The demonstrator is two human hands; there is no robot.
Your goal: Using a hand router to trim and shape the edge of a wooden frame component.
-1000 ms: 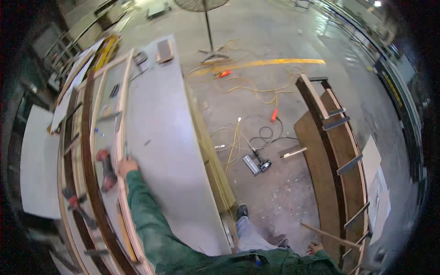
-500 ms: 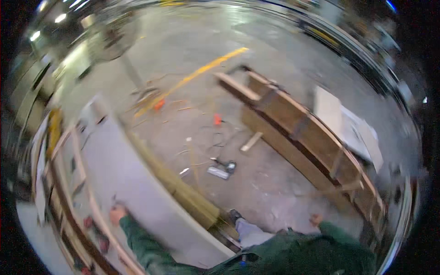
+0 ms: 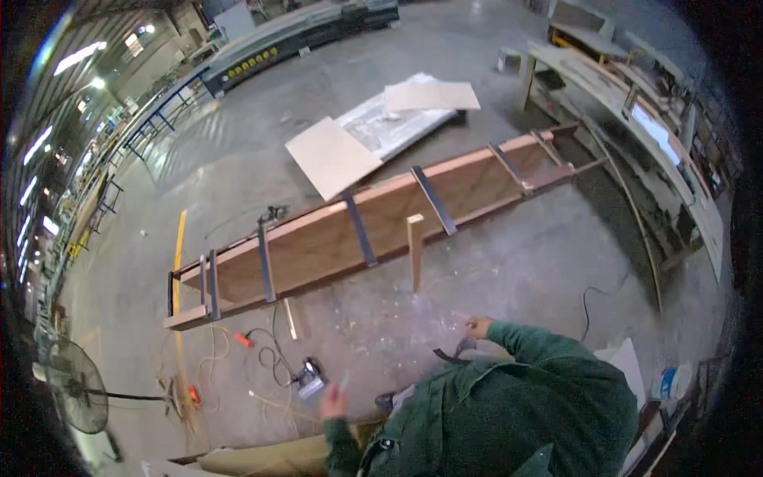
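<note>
My left hand is in front of me at the lower middle, off any surface and smeared by motion. A pale sliver shows at its fingertips, too blurred to name. My right hand is held out in front of my body with its fingers curled together; a thin pale streak shows at the tips, and I cannot make out what it is. Beyond both hands lies a long brown wooden frame with dark crosspieces. An upright wooden board stands at its near side.
A corded power tool and orange connectors with cords lie on the floor at left. A pedestal fan stands far left. Pale panels lie behind the frame. A leaning wooden structure and white bucket are at right.
My view has swung right, bringing the long frame across the middle. My left hand, earlier at the long white panel, is now away from it in front of me.
</note>
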